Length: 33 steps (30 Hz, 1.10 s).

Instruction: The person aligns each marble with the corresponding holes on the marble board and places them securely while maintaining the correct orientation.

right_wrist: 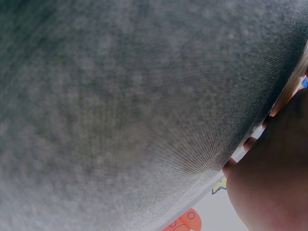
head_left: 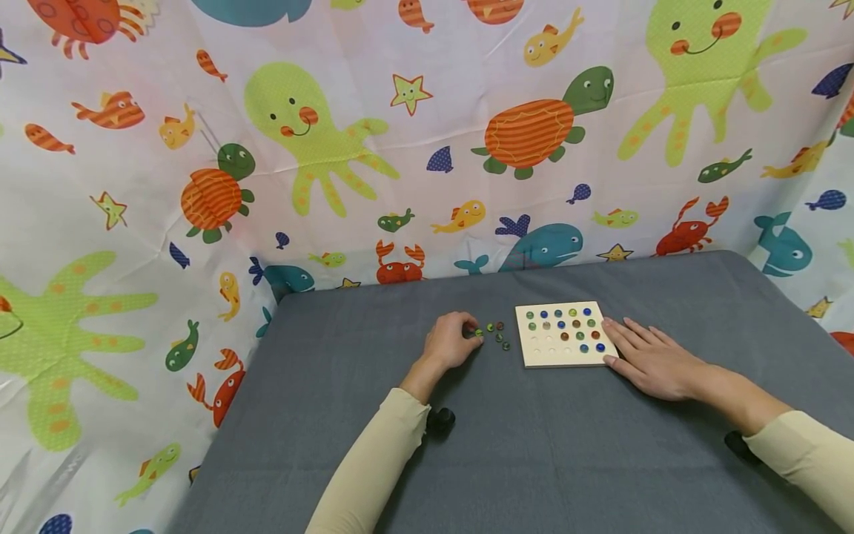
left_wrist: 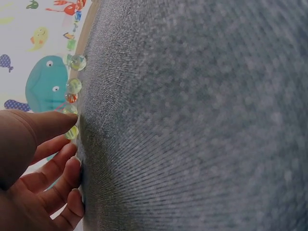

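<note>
A pale wooden board (head_left: 543,357) with rows of round hollows lies on the cloth. Glass marbles in blue, green, red and yellow sit in many hollows, and bare hollows show at its lower left. Beside its left edge, my left hand (head_left: 448,341) pinches a yellow-green marble (left_wrist: 72,132) between thumb and index finger, low at the cloth. Several loose marbles (head_left: 499,337) lie between that hand and the board. My right hand (head_left: 657,365) lies flat, its fairly straight fingers touching the board's right edge; in the right wrist view its fingers are mostly hidden.
Grey cloth (head_left: 567,452) covers the table, which ends at the back against a white curtain (head_left: 373,44) printed with sea animals. A black wrist device (head_left: 440,421) sits under the left cuff, and another (head_left: 739,446) under the right.
</note>
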Available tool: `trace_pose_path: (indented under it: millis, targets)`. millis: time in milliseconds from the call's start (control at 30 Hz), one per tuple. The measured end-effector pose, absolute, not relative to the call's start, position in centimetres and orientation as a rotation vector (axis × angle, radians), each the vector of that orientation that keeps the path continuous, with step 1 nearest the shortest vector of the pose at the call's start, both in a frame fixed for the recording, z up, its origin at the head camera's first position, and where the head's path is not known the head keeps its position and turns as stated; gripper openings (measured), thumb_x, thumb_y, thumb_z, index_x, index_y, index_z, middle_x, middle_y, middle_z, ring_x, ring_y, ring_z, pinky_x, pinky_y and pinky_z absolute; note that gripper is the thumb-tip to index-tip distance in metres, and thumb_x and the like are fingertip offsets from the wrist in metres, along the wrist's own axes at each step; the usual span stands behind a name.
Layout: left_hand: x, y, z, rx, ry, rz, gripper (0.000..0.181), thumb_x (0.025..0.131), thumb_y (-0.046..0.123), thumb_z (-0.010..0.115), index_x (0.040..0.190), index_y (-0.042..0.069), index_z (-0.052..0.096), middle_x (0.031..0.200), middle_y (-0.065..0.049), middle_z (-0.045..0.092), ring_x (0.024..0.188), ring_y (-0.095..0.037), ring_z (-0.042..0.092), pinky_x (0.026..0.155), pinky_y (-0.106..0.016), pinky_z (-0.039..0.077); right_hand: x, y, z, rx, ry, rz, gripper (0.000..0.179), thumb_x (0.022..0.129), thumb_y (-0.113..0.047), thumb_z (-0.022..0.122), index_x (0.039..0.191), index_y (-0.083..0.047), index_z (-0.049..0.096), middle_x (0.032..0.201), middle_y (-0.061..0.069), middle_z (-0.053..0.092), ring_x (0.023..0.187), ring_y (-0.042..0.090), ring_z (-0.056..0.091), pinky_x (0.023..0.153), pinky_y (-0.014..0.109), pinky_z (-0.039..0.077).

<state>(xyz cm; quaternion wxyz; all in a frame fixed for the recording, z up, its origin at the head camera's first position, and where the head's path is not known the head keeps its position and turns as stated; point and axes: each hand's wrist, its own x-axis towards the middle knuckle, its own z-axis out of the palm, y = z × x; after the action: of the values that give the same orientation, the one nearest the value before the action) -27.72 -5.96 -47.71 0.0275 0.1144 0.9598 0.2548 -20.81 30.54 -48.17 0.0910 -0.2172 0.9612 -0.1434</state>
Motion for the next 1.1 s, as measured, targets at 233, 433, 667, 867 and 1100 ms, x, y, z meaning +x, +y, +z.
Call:
trace_pose_path:
  millis: [233, 433, 667, 867, 1100]
  targets:
    - [-27.76, -5.76, -48.04, 0.347, 2.965, 0.799, 0.021, 0.093, 0.028, 0.078, 0.112, 0.019, 0.075, 0.101, 0.005, 0.070, 0.094, -0.016, 0.065, 0.083, -0.041, 0.053, -20.58, 30.50, -48.11, -0.642, 2.857, -0.420, 0.076, 0.108, -0.052, 0.041, 0.162, -0.001, 0.021, 0.167, 0.023, 0.021, 0.151, 0.050, 0.016, 0.115, 0.071, 0.012]
    - [-27.58, -5.66, -48.18, 0.364, 2.992, 0.801, 0.019, 0.093, 0.028, 0.078, 0.109, 0.020, 0.076, 0.097, 0.007, 0.070, 0.091, -0.015, 0.065, 0.080, -0.041, 0.053, -20.32, 30.51, -48.12, -0.650, 2.861, -0.434, 0.076, 0.108, -0.051, 0.042, 0.161, -0.001, 0.022, 0.167, 0.023, 0.021, 0.151, 0.050, 0.016, 0.115, 0.071, 0.012]
    - [-27.54, -5.65, -48.34, 0.369, 3.005, 0.814, 0.015, 0.092, 0.028, 0.079, 0.105, 0.021, 0.076, 0.093, 0.007, 0.069, 0.088, -0.014, 0.065, 0.078, -0.041, 0.052, -20.20, 30.46, -48.26, -0.645, 2.864, -0.434, 0.076, 0.108, -0.051, 0.042, 0.162, -0.001, 0.021, 0.167, 0.023, 0.021, 0.151, 0.050, 0.016, 0.115, 0.070, 0.012]
    - [-27.50, -5.78, -48.36, 0.364, 3.006, 0.815, 0.013, 0.092, 0.028, 0.079, 0.103, 0.021, 0.076, 0.092, 0.008, 0.069, 0.088, -0.014, 0.065, 0.079, -0.042, 0.052, -20.16, 30.39, -48.33, -0.638, 2.863, -0.432, 0.076, 0.108, -0.051, 0.042, 0.162, -0.001, 0.021, 0.167, 0.023, 0.021, 0.152, 0.049, 0.016, 0.115, 0.070, 0.012]
    - [-27.31, -6.11, -48.15, 0.373, 2.979, 0.863, 0.012, 0.092, 0.028, 0.079, 0.101, 0.021, 0.076, 0.089, 0.009, 0.068, 0.083, -0.012, 0.063, 0.078, -0.041, 0.052, -20.09, 30.32, -48.35, -0.638, 2.864, -0.436, 0.077, 0.108, -0.051, 0.042, 0.162, 0.000, 0.021, 0.166, 0.024, 0.021, 0.151, 0.050, 0.016, 0.115, 0.071, 0.011]
